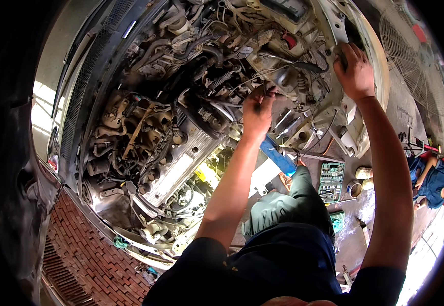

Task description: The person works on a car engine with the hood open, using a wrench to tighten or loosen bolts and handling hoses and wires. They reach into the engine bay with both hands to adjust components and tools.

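My left hand [258, 113] is over the middle of an open car engine bay, its thumb and fingers pinched together among thin cables and hoses. What lies between the fingertips is too small to make out. Off to the right, my right hand [355, 72] curls its fingers over the light-coloured front edge of the car body [379, 56], beside a metal bracket [340, 31]. Below my left hand lies the long ribbed metal engine cover [183, 159]. Brown, rusty-looking engine parts [115, 120] sit to its left.
A blue long object [278, 156] shows beside my left forearm. On the floor are an opened green tool case [331, 179] with sockets and a round tin [354, 189]. A large caged fan [408, 48] stands at the upper right. Another person [433, 181] in blue is at the right.
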`<action>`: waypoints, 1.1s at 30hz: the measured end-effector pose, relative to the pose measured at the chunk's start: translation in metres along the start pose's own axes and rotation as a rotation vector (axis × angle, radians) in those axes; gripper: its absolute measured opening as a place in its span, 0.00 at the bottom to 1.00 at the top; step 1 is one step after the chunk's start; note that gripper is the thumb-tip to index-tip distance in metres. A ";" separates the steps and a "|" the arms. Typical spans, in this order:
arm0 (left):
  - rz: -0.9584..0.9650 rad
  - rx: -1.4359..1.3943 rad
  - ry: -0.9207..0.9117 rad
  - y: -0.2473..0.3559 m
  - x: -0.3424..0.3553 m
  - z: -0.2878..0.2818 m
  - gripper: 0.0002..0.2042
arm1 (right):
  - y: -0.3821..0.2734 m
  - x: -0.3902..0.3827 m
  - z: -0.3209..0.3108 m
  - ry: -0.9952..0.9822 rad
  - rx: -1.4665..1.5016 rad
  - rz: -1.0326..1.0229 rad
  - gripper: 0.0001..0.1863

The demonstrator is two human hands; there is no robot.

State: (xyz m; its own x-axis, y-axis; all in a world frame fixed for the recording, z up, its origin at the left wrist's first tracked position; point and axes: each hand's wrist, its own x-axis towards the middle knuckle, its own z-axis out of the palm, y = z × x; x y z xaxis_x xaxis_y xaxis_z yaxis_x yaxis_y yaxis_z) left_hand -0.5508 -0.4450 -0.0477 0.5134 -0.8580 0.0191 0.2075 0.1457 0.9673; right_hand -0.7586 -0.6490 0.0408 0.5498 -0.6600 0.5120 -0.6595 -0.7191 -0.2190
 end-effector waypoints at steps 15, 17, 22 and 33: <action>-0.635 -0.293 -0.248 0.088 -0.040 -0.030 0.32 | 0.004 0.000 -0.001 -0.019 -0.030 0.008 0.24; -0.629 -0.370 -0.199 0.090 -0.048 -0.038 0.37 | 0.002 0.000 0.001 -0.014 -0.023 0.004 0.24; -0.185 -0.996 -0.419 0.095 -0.060 -0.049 0.40 | -0.001 0.001 -0.004 -0.004 -0.027 0.000 0.22; -0.189 0.155 -0.127 0.080 -0.068 -0.028 0.28 | -0.005 0.001 -0.002 0.049 -0.005 -0.034 0.17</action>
State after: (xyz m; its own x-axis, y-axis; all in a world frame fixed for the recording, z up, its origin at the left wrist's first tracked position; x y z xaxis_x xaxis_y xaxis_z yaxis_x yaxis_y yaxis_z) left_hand -0.5453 -0.3611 0.0214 0.3673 -0.9189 -0.1437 0.1546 -0.0921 0.9837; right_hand -0.7556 -0.6461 0.0443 0.5460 -0.6240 0.5590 -0.6436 -0.7396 -0.1970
